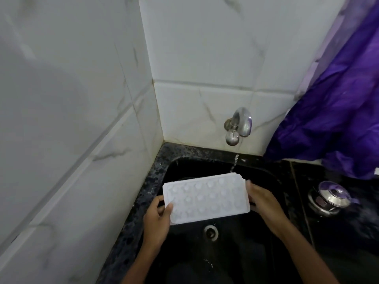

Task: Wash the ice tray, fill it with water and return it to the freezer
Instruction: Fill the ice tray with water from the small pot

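White plastic ice tray held over black sink — left hand, right hand, fingers pinching its short ends — far corner under tap stream, likely rinsing.

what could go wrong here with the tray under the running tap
1. The stream from the chrome wall tap lands only on the far edge of the white plastic ice tray, so water may splash off instead of reaching the cells.
2. The left hand and right hand grip just the wet short ends, so the tray could slip into the black sink.
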`<state>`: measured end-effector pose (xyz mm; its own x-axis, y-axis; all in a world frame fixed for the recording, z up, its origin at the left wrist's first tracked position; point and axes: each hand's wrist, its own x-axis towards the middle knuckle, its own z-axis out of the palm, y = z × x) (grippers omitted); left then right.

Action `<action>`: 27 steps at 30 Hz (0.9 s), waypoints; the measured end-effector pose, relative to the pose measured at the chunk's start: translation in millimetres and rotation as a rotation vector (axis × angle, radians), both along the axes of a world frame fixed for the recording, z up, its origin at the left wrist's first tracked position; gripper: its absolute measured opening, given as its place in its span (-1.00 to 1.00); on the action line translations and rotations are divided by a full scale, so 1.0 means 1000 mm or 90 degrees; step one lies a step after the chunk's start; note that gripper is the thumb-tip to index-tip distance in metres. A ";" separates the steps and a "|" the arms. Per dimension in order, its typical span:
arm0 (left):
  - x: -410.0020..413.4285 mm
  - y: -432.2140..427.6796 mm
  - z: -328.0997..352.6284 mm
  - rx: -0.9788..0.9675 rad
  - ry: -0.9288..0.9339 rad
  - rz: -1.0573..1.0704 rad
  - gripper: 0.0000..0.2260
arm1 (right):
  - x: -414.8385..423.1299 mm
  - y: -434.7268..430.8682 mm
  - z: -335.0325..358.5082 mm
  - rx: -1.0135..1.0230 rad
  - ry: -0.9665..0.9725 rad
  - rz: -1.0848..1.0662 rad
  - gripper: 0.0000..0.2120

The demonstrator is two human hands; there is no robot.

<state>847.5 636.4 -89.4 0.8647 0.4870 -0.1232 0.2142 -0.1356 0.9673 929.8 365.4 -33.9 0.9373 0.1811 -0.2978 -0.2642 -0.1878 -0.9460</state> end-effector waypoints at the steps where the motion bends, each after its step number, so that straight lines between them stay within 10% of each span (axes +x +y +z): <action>1: 0.006 -0.002 0.001 0.008 0.001 -0.011 -0.88 | -0.005 -0.004 -0.005 -0.056 -0.055 -0.004 -0.80; 9: 0.047 -0.008 0.037 0.243 -0.177 -0.096 -0.94 | -0.009 -0.027 0.007 -0.250 -0.440 -0.271 -0.86; 27: 0.031 -0.020 0.029 0.341 -0.226 -0.107 -0.87 | -0.042 -0.031 -0.031 -0.317 -0.368 -0.254 -0.92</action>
